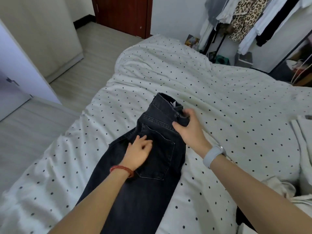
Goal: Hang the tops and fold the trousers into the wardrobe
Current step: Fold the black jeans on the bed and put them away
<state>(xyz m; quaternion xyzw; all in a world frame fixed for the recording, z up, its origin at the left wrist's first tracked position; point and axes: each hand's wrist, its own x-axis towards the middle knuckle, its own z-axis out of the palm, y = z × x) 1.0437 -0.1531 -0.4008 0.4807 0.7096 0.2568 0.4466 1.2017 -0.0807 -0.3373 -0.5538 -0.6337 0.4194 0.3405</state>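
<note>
Dark denim jeans (152,166) lie lengthwise on the dotted white duvet (228,107), folded in half along the legs with a back pocket facing up and the waistband at the far end. My left hand (139,152) rests flat on the jeans beside the pocket, fingers relaxed. My right hand (189,127) grips the right end of the waistband, thumb on top and fingers curled round the fabric. A red bracelet is on my left wrist and a pale watch on my right.
Pale folded garments (303,132) lie at the bed's right edge, with crumpled cream cloth (283,188) nearer me. A rack of hanging clothes (244,19) stands at the back right. A light wardrobe (42,31) and wood floor (84,65) are to the left.
</note>
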